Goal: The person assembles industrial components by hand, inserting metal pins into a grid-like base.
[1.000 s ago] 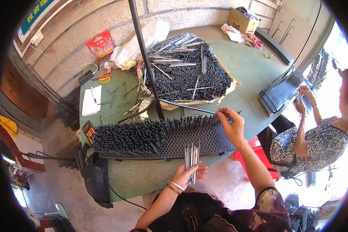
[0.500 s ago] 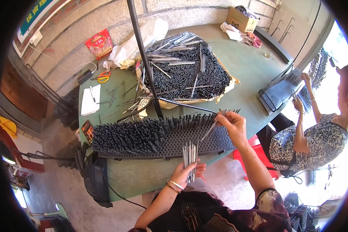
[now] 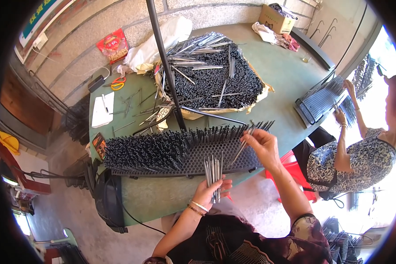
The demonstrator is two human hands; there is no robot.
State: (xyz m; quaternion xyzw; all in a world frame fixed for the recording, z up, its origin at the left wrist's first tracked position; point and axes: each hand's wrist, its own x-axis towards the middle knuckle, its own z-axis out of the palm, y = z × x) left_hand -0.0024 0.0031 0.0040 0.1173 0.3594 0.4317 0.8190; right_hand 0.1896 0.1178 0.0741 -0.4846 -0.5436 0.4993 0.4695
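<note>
My left hand (image 3: pixel 205 194) is closed around a bundle of thin metal rods (image 3: pixel 213 170), their ends pointing up and away from me. A single slim rod (image 3: pixel 238 152) is pinched between the thumb and fingers of my right hand (image 3: pixel 265 147). It slants over the right part of a long black perforated rack (image 3: pixel 202 165). Dark rods (image 3: pixel 143 152) stand densely in the rack's left part, and more line its far edge. The holes nearest my hands show bare. I cannot tell whether the pinched rod's lower tip is in a hole.
Behind the rack lies a large paper-wrapped pile of rods (image 3: pixel 211 83), beside a black upright pole (image 3: pixel 163 57). Orange scissors (image 3: pixel 118 83), paper (image 3: pixel 102 115) and loose rods lie at left. Another person (image 3: pixel 352 154) works at a second rack (image 3: pixel 314 105) on the right.
My left hand and its bundle have shifted slightly left. My right hand has come a little lower, still holding a rod over the rack.
</note>
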